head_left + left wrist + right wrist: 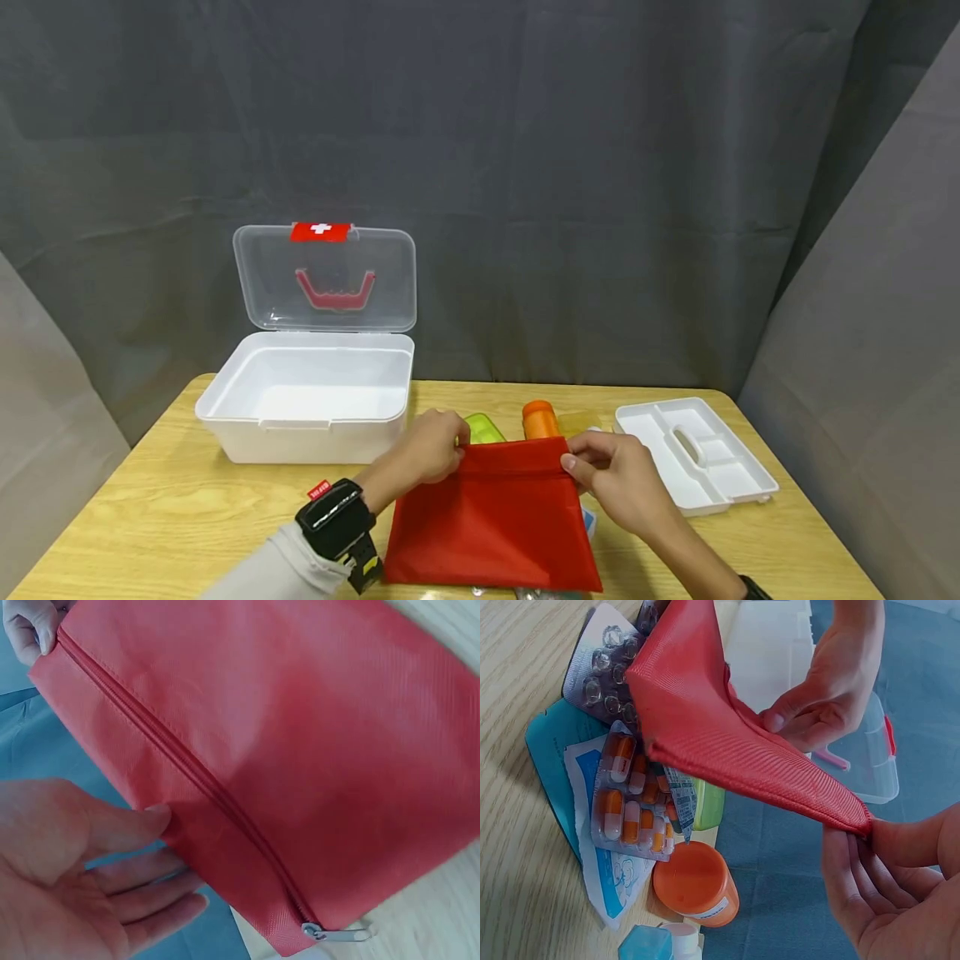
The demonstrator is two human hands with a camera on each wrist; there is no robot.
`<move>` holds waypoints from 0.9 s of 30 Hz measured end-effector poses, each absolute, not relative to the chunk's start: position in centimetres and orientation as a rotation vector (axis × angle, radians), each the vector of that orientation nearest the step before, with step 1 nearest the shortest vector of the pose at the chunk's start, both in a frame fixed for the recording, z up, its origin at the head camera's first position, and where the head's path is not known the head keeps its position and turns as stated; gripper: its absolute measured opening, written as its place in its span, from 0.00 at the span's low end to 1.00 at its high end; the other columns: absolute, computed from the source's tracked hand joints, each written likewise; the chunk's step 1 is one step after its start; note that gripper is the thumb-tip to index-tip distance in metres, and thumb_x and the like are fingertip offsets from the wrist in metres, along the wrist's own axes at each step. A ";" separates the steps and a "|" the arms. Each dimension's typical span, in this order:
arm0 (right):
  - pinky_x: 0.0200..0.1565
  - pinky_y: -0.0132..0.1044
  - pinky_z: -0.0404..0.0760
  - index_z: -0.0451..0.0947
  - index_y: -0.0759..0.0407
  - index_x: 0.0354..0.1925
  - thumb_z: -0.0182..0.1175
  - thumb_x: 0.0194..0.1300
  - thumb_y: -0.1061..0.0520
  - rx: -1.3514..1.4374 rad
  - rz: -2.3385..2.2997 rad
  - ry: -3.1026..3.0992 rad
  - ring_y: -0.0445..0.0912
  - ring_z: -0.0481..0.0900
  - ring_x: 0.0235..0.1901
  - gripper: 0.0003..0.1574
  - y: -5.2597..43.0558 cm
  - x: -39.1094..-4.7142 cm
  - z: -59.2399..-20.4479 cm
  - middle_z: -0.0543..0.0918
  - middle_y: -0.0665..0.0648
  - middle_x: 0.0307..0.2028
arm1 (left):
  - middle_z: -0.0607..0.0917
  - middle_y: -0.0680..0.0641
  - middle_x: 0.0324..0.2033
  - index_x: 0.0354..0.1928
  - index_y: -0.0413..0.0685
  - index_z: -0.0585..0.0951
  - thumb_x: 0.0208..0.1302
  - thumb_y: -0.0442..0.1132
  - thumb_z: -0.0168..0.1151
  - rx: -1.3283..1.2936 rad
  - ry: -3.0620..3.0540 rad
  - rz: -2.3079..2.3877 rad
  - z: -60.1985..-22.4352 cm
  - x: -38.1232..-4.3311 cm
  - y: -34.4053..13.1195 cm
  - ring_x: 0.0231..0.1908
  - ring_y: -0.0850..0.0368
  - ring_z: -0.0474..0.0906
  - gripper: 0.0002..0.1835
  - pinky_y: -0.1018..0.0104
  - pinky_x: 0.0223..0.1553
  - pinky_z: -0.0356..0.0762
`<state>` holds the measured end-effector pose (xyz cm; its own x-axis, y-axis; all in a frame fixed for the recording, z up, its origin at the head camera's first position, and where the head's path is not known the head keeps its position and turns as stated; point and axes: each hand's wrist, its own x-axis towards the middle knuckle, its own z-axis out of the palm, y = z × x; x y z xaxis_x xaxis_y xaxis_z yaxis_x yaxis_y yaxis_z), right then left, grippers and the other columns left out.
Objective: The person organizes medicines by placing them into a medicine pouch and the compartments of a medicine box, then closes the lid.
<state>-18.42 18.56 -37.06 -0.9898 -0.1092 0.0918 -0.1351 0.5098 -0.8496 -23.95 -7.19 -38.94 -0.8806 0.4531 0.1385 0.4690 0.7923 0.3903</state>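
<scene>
A flat red zip pouch (pixel 495 525) is held up by its top edge, tilted over the table. My left hand (pixel 431 446) pinches that edge near its left end, thumb on the front face and fingers behind. At the top right corner my right hand (pixel 618 483) grips the pouch between thumb and fingers. The left wrist view shows the zip running along the top, its metal pull (pixel 334 931) at the left end. Behind the pouch, the right wrist view shows a blister pack of orange-and-white capsules (pixel 630 825), a silver blister pack (pixel 604 675) and an orange bottle (pixel 697 881).
At the back left stands a white box (pixel 300 437), its clear lid (pixel 337 258) raised, with a red handle. A white divided tray (pixel 731 446) lies at the right. A green item (pixel 483 428) shows behind the pouch. Blue-and-white packets (pixel 592 802) lie under the capsules.
</scene>
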 end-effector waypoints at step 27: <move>0.40 0.36 0.86 0.85 0.64 0.48 0.66 0.67 0.58 0.206 1.645 -2.596 0.48 0.87 0.33 0.14 18.2 -18.4 -35.6 0.89 0.58 0.38 | 0.83 0.57 0.20 0.25 0.49 0.88 0.59 0.31 0.70 -0.965 -2.948 -0.589 -30.4 -21.6 -10.9 0.25 0.60 0.74 0.07 0.67 0.30 0.76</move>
